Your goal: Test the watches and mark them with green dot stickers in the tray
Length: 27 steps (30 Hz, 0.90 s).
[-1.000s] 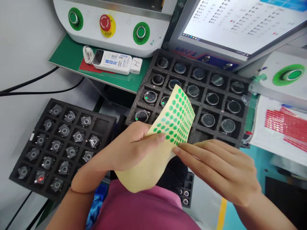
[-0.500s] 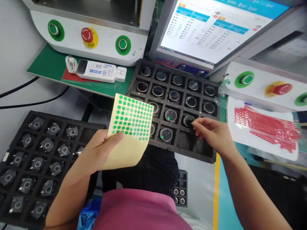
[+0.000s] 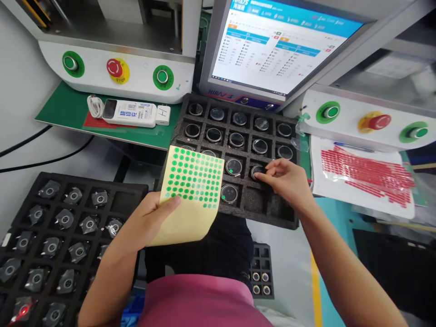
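There is just one view. It sits on the person's head and looks forward and down, close over the black foam tray of round glass parts [image 3: 289, 218], with the lit computer screen [image 3: 272, 50] straight ahead.

A factory workstation: push-button machines [image 3: 116, 72], monitor [image 3: 272, 50], foam part trays [image 3: 177, 131]

Pale yellow sticker sheet [image 3: 190, 195] showing rows of green dots; black foam tray [image 3: 238, 150] holding dark round parts, two wearing green dots; far-right white sheet [image 3: 364, 177] carrying red stripes.
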Each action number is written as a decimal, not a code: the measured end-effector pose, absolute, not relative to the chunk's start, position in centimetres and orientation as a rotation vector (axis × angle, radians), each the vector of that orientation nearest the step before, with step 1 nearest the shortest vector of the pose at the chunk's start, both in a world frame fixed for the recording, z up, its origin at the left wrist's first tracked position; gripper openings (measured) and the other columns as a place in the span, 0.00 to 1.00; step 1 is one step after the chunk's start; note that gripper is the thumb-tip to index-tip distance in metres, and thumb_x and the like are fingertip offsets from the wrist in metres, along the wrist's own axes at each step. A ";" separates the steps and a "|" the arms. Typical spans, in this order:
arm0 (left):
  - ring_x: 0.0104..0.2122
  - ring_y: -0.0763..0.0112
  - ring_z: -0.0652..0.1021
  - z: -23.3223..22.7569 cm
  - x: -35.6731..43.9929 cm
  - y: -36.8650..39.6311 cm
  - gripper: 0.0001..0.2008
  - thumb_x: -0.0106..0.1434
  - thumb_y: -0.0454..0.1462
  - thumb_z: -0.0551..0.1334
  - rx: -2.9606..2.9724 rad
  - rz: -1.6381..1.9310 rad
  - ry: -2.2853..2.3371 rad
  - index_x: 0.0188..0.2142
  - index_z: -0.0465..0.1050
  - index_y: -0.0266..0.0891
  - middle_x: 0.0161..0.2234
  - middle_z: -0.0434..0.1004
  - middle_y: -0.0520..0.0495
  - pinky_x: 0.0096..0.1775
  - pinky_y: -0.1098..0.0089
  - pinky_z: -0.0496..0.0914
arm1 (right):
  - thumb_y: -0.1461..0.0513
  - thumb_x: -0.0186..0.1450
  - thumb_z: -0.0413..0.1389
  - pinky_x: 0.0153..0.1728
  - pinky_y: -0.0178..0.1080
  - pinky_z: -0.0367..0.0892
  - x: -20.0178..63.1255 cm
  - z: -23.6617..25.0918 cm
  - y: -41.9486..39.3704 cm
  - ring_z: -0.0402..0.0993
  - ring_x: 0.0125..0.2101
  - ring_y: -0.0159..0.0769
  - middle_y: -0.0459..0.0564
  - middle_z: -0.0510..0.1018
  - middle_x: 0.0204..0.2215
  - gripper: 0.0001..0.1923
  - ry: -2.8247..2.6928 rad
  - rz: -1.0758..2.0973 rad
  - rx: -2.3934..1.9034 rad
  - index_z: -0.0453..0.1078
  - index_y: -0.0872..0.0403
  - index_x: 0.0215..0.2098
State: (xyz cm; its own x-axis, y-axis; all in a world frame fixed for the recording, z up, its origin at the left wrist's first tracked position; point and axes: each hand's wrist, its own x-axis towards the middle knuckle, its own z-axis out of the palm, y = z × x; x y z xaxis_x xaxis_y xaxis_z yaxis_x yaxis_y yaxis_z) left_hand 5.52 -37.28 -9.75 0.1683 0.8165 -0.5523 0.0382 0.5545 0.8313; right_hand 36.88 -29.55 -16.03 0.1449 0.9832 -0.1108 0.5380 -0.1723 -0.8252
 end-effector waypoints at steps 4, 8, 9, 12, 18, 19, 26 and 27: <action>0.24 0.69 0.74 -10.1 6.6 -37.4 0.20 0.58 0.51 0.68 0.665 0.749 1.243 0.28 0.79 0.35 0.24 0.77 0.47 0.29 0.72 0.65 | 0.58 0.57 0.64 0.21 0.32 0.65 34.4 -13.8 -32.0 0.68 0.19 0.29 0.42 0.72 0.19 0.11 -1.533 0.662 -1.588 0.66 0.51 0.29; 0.28 0.65 0.78 -11.0 7.9 -37.9 0.20 0.55 0.51 0.70 0.570 0.841 1.161 0.32 0.81 0.34 0.28 0.81 0.44 0.32 0.71 0.68 | 0.69 0.65 0.58 0.29 0.33 0.73 30.5 -11.3 -35.2 0.76 0.27 0.31 0.47 0.79 0.28 0.06 -2.074 0.420 -0.929 0.72 0.52 0.38; 0.28 0.65 0.78 -11.2 8.2 -38.1 0.20 0.55 0.51 0.71 0.544 0.847 1.148 0.33 0.82 0.34 0.28 0.81 0.44 0.32 0.71 0.69 | 0.70 0.66 0.57 0.30 0.33 0.74 29.7 -11.0 -35.6 0.77 0.29 0.32 0.49 0.80 0.30 0.07 -2.138 0.433 -0.845 0.72 0.53 0.40; 0.30 0.63 0.81 -11.5 8.8 -38.5 0.19 0.56 0.50 0.71 0.483 0.888 1.072 0.36 0.83 0.35 0.30 0.83 0.43 0.35 0.69 0.71 | 0.69 0.67 0.56 0.30 0.33 0.75 28.6 -11.1 -36.1 0.79 0.30 0.33 0.51 0.81 0.32 0.07 -2.150 0.481 -0.858 0.73 0.56 0.43; 0.42 0.55 0.83 -11.4 9.1 -38.4 0.18 0.55 0.46 0.73 0.537 0.928 0.873 0.43 0.84 0.40 0.41 0.85 0.43 0.45 0.64 0.74 | 0.70 0.65 0.60 0.27 0.31 0.73 28.8 -11.3 -36.1 0.78 0.26 0.30 0.48 0.81 0.28 0.06 -2.104 0.426 -0.954 0.74 0.55 0.40; 0.44 0.54 0.82 -11.4 9.1 -38.4 0.18 0.54 0.45 0.74 0.559 0.934 0.869 0.43 0.83 0.41 0.43 0.85 0.43 0.46 0.64 0.74 | 0.70 0.65 0.61 0.28 0.31 0.74 28.8 -11.3 -36.2 0.79 0.27 0.30 0.48 0.82 0.28 0.06 -2.102 0.428 -0.952 0.74 0.55 0.39; 0.29 0.65 0.81 -11.1 9.5 -38.3 0.15 0.53 0.47 0.74 0.540 0.914 1.083 0.32 0.84 0.37 0.31 0.85 0.45 0.32 0.72 0.72 | 0.72 0.64 0.61 0.26 0.32 0.72 28.9 -11.3 -36.1 0.78 0.25 0.30 0.48 0.82 0.27 0.06 -2.084 0.416 -0.881 0.73 0.56 0.35; 0.28 0.66 0.81 -11.0 9.6 -38.3 0.16 0.51 0.47 0.75 0.514 0.906 1.102 0.30 0.83 0.37 0.30 0.84 0.45 0.32 0.72 0.72 | 0.72 0.64 0.61 0.26 0.32 0.72 29.0 -11.4 -36.0 0.78 0.25 0.30 0.48 0.82 0.27 0.06 -2.086 0.403 -0.863 0.73 0.56 0.35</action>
